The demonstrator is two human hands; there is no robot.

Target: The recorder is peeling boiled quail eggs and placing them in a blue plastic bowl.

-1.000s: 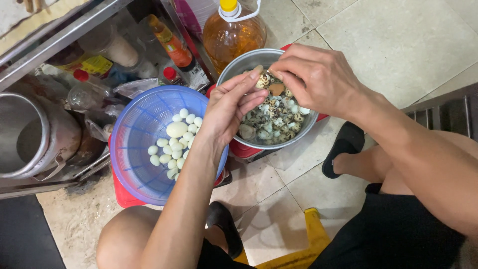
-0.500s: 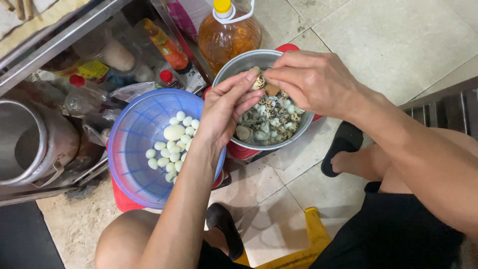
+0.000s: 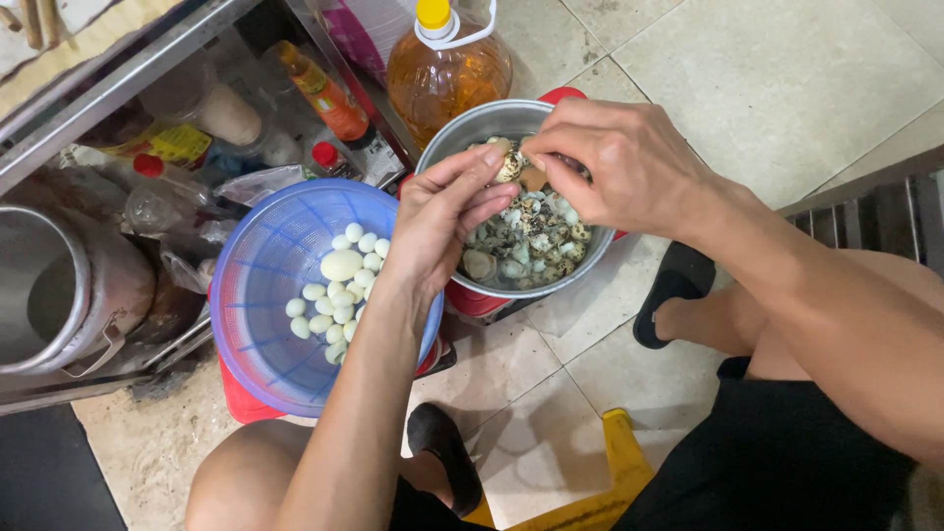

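While both hands work over the metal bowl (image 3: 511,128), the left hand (image 3: 442,211) and right hand (image 3: 615,162) meet at one small speckled egg (image 3: 509,165), pinched betw. thumb and fingertips of each; both grips are clenched on it, the right fingers at its upper side where a brownish shell fragment shows. Compared w/ the views half a sec. and one sec. earlier, the hands have barely moved: same pinch, same spot above the bowl's far rim, only a slight turn of the fingers, and the camera has shifted a little. Judged from this, peeling of this one egg is mid-way, shell not fully off. Below the hands the bowl holds a heap of mottled shells and unpeeled eggs (image 3: 536,246). To the left, touching the bowl's side or just beside it (cannot tell which), sits a blue plastic colander (image 3: 265,344) w/ a cluster of white peeled eggs (image 3: 334,295), incl. one larger egg (image 3: 341,264); count looks unchanged vs. earlier. Behind the bowl stands a jug of amber oil w/ yellow cap (image 3: 447,69). At far left, a steel pot (image 3: 59,295) under a shelf of bottles. All rests on low red stools (image 3: 241,398) on a tiled floor (image 3: 787,69).
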